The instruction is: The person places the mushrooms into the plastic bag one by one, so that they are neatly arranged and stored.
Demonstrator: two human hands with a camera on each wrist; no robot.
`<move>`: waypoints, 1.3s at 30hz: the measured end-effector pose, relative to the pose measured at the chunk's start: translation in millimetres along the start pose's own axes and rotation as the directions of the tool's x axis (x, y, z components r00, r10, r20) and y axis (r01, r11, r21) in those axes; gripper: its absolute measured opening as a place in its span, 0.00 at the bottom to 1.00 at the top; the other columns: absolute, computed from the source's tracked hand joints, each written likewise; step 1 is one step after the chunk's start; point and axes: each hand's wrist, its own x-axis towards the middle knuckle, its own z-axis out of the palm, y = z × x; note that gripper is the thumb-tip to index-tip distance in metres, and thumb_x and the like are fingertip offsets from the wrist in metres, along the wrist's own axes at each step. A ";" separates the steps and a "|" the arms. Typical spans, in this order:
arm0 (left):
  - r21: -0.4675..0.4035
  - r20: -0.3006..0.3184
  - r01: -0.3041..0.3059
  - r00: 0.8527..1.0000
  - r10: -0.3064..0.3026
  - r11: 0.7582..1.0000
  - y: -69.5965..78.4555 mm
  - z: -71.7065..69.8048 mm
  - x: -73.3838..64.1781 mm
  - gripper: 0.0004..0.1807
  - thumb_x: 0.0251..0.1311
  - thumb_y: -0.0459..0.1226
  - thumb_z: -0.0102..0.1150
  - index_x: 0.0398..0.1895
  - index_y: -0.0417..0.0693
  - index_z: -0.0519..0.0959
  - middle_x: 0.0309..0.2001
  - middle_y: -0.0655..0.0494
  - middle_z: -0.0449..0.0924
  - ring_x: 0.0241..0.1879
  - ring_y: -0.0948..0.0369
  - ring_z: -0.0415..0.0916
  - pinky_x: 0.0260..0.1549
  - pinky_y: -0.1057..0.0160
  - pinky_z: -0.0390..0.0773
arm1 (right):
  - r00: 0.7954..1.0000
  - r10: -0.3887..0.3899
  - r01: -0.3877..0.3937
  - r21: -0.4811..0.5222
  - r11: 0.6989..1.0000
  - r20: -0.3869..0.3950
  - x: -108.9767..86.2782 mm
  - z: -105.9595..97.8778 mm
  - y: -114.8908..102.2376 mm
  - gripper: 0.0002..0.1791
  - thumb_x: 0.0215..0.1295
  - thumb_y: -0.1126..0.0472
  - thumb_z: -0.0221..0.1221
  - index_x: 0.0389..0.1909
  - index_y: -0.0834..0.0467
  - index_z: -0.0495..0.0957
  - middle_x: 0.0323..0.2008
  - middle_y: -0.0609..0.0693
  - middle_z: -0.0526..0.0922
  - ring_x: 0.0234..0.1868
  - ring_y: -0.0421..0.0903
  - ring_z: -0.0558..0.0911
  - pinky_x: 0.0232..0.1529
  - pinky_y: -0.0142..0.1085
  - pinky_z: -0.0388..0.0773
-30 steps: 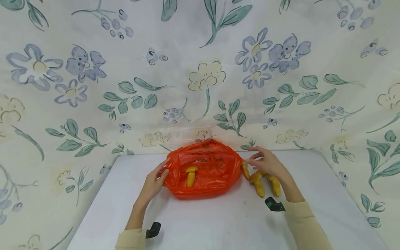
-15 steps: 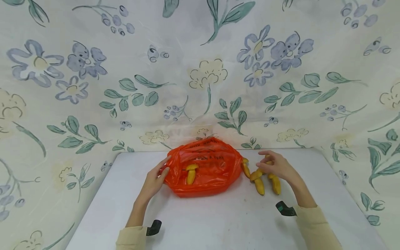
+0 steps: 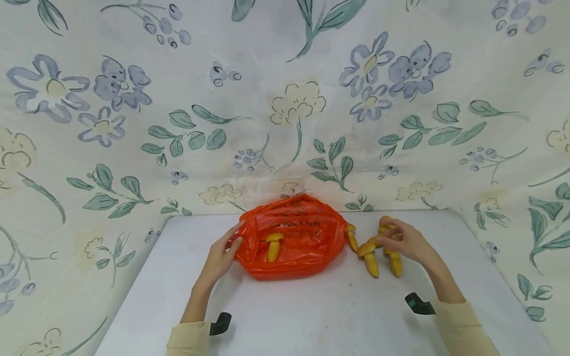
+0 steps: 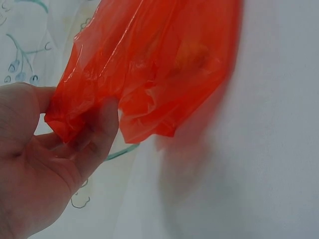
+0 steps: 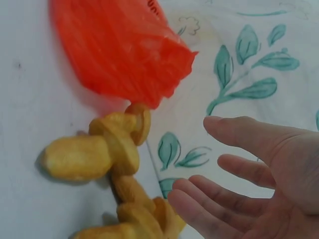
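Observation:
A red plastic bag (image 3: 307, 237) with dark print lies toward the back of the white table. One yellow mushroom (image 3: 273, 249) sits at its open mouth in the head view. My left hand (image 3: 221, 254) grips the bag's left edge, thumb and fingers on either side of the film in the left wrist view. To the right of the bag lie several yellow mushrooms (image 3: 369, 259), some overlapping. My right hand (image 3: 407, 241) hovers at the far side of this cluster, its fingers loosely spread. The right wrist view shows nothing between those fingers, with a mushroom (image 5: 82, 157) off to their left.
A white table (image 3: 289, 316) carries everything. Behind it and along both sides hangs a floral cloth (image 3: 249, 123), close behind the bag. One mushroom (image 3: 351, 238) lies right against the bag's right end.
My right hand has moved right, away from the bag's right end and over the mushrooms. The left hand stays at the bag's left edge. The head view has shifted slightly.

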 end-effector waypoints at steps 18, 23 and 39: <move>0.021 -0.012 -0.015 1.000 0.016 1.000 -0.8 2.2 1.1 0.26 0.74 0.40 0.47 0.73 0.65 0.62 0.72 0.49 0.66 0.57 0.48 0.75 0.41 0.62 0.85 | 0.996 0.085 -0.084 0.019 0.996 -0.016 -14.5 -2.0 27.4 0.41 0.64 0.47 0.64 0.69 0.67 0.61 0.49 0.66 0.80 0.46 0.54 0.83 0.42 0.41 0.86; 0.029 -0.015 -0.025 1.000 0.025 0.999 -3.1 1.6 1.2 0.26 0.74 0.41 0.47 0.74 0.65 0.62 0.72 0.48 0.66 0.58 0.47 0.75 0.43 0.61 0.86 | 0.995 0.098 -0.098 -0.003 0.995 -0.017 -16.1 -1.1 36.1 0.41 0.64 0.47 0.63 0.68 0.67 0.61 0.49 0.66 0.80 0.45 0.54 0.83 0.41 0.41 0.86; 0.039 -0.015 -0.012 1.000 0.013 0.999 -4.5 3.0 2.3 0.26 0.74 0.42 0.47 0.73 0.65 0.62 0.72 0.49 0.65 0.59 0.47 0.74 0.44 0.59 0.85 | 0.988 0.154 -0.154 -0.026 0.988 -0.015 -19.5 0.0 50.0 0.41 0.64 0.45 0.63 0.68 0.66 0.62 0.56 0.72 0.74 0.46 0.57 0.82 0.41 0.42 0.85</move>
